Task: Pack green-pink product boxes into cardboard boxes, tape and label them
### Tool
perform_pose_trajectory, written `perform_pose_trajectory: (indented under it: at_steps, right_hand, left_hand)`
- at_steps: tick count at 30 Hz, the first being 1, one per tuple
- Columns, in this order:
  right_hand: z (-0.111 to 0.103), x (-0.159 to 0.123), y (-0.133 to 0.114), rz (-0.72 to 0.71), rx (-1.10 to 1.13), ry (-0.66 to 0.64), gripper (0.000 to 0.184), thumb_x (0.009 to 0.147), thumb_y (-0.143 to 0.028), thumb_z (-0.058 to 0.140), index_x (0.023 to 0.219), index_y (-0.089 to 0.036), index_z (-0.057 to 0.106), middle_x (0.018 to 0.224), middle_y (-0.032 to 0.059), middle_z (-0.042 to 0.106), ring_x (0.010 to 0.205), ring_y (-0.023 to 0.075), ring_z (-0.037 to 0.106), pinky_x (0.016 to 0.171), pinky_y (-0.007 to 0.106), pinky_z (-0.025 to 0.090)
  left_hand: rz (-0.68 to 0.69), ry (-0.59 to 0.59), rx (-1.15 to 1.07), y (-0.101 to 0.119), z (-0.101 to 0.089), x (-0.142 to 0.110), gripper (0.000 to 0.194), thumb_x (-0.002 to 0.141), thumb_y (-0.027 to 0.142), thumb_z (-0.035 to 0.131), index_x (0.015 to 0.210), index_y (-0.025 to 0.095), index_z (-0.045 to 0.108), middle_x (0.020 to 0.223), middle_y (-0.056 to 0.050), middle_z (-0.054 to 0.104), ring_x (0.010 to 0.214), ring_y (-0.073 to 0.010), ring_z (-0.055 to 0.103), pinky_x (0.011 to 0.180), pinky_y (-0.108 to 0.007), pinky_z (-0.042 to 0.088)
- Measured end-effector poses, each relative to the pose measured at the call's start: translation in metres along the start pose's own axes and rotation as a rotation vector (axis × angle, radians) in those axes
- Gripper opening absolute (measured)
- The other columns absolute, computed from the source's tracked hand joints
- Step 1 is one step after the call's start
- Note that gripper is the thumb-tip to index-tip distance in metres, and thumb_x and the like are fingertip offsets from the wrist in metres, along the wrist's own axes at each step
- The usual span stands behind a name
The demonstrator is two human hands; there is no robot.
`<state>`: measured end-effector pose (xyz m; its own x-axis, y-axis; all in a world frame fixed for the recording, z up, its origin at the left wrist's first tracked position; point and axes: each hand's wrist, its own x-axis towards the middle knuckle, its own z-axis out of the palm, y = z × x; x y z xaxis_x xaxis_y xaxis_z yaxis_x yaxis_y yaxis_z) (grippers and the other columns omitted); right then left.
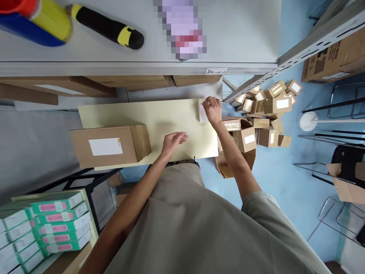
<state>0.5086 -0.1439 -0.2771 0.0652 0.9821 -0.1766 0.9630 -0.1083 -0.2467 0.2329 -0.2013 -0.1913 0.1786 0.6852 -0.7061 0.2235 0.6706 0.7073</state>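
My left hand (172,144) hovers over the middle of a pale yellow tabletop (171,114). Its fingers are loosely stretched to the right, with a small pale gap or sliver at the tips that I cannot make out. At the table's far right, my right hand (213,110) has its fingers curled and pinched beside a flat white pad of paper (202,112). What those fingertips hold, if anything, is hidden. A closed brown carton (105,146) with a white label lies to the left of my left hand, its end taped.
Above the table is a grey shelf (245,34) with a black-and-yellow utility knife (105,24) and a tape roll (54,21). Labelled cartons (282,103) are piled on the floor at right, by an open box (228,167). Green-and-white boxes (57,228) are stacked lower left.
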Motion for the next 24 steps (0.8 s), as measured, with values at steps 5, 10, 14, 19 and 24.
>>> perform_pose_trajectory:
  at_steps: [5, 10, 14, 19, 24]
  right_hand:
    - [-0.014, -0.018, 0.001, -0.019, 0.035, -0.045, 0.055, 0.120, -0.025, 0.026, 0.151, -0.023, 0.071, 0.151, 0.0169, 0.070, 0.144, 0.0385, 0.059, 0.127, 0.061, 0.044]
    - [-0.023, -0.029, -0.003, -0.043, 0.065, -0.038, 0.056, 0.118, -0.026, 0.046, 0.173, -0.015, 0.050, 0.177, 0.0208, 0.052, 0.166, 0.0389, 0.045, 0.137, 0.062, 0.038]
    - [-0.015, -0.037, -0.004, -0.178, 0.107, -0.230, 0.064, 0.104, -0.018, 0.075, 0.165, -0.012, 0.059, 0.186, 0.0220, 0.040, 0.175, 0.0382, 0.034, 0.141, 0.060, 0.035]
    - [-0.009, -0.040, 0.001, -0.179, 0.073, -0.347, 0.042, 0.104, -0.009, 0.069, 0.146, -0.012, 0.075, 0.184, 0.0189, 0.045, 0.171, 0.0352, 0.043, 0.138, 0.056, 0.044]
    - [-0.014, -0.033, 0.010, -0.185, 0.082, -0.392, 0.034, 0.104, -0.010, 0.071, 0.133, -0.018, 0.084, 0.177, 0.0099, 0.057, 0.160, 0.0352, 0.058, 0.133, 0.053, 0.052]
  left_hand:
    - [-0.009, -0.011, -0.014, -0.002, 0.012, 0.009, 0.037, 0.086, 0.051, 0.085, 0.099, 0.017, 0.086, 0.103, -0.016, 0.088, 0.090, -0.0269, 0.082, 0.091, -0.041, 0.064]
    - [-0.012, -0.037, -0.006, -0.006, 0.023, 0.013, 0.030, 0.089, 0.047, 0.086, 0.095, 0.018, 0.087, 0.102, -0.016, 0.088, 0.090, -0.0277, 0.081, 0.092, -0.042, 0.064]
    - [-0.008, -0.076, -0.002, -0.009, 0.026, 0.011, 0.030, 0.089, 0.047, 0.088, 0.096, 0.019, 0.088, 0.103, -0.016, 0.089, 0.091, -0.0283, 0.082, 0.094, -0.043, 0.065]
    - [-0.014, -0.088, -0.003, -0.011, 0.022, 0.010, 0.031, 0.089, 0.049, 0.089, 0.097, 0.018, 0.088, 0.104, -0.016, 0.088, 0.093, -0.0289, 0.082, 0.095, -0.043, 0.065]
    - [-0.014, -0.078, -0.017, -0.014, 0.020, 0.012, 0.033, 0.090, 0.050, 0.089, 0.098, 0.019, 0.088, 0.104, -0.015, 0.088, 0.092, -0.0276, 0.081, 0.094, -0.042, 0.064]
